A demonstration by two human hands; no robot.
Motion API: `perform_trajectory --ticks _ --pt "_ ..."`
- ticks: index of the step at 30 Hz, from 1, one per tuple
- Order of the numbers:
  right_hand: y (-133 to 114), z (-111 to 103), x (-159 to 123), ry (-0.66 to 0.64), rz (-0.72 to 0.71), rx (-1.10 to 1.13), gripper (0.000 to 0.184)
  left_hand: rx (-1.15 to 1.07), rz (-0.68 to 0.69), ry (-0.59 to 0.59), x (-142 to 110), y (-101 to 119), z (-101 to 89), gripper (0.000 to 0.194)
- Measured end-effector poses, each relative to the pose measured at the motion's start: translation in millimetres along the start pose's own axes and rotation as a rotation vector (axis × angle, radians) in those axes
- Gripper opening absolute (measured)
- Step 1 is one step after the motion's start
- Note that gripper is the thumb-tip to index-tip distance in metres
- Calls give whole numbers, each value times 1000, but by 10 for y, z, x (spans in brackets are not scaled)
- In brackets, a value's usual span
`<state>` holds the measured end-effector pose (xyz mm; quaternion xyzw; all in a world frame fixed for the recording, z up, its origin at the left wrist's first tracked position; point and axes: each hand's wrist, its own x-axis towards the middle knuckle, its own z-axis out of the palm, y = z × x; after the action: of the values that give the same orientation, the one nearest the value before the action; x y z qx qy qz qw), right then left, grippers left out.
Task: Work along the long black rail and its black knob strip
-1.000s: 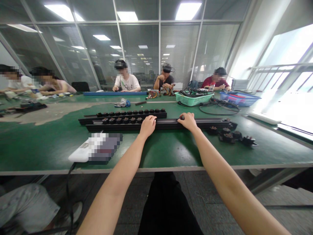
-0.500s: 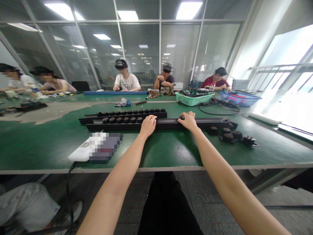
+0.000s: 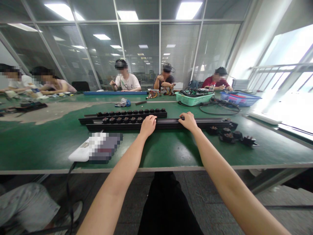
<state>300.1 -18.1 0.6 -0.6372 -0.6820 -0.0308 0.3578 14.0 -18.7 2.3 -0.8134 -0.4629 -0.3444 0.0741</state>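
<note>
A long black metal channel [image 3: 166,125] lies across the bench in front of me. Several round black socket modules [image 3: 119,120] with coppery contacts sit in a row in its left half. My left hand [image 3: 148,125] is curled over the channel at the right end of that row, its fingertips partly hidden. Farther right, my right hand [image 3: 188,121] pinches a small dark socket module [image 3: 182,117] at the channel's open slot. Behind lies a second black channel [image 3: 156,114], also lined with several modules.
Several loose modules [image 3: 228,137] lie at the channel's right end. A white device [image 3: 81,150] with a cable is at front left. Beyond are a green basket [image 3: 194,99] of cables, a blue basket [image 3: 241,99] and a crumpled cloth [image 3: 123,102]. Several people sit around the bench.
My hands and the channel stay nearly still; my right fingers shift very slightly. Across the bench, a person in a white shirt has raised one hand.
</note>
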Motion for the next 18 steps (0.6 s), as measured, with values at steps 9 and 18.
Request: perform_trajectory --ticks 9,18 --pt "16 28 21 16 -20 -12 29 -10 -2 0 -11 -4 -10 37" --pt "5 24 31 8 -53 -4 27 -12 -3 -3 -9 -8 -8 37"
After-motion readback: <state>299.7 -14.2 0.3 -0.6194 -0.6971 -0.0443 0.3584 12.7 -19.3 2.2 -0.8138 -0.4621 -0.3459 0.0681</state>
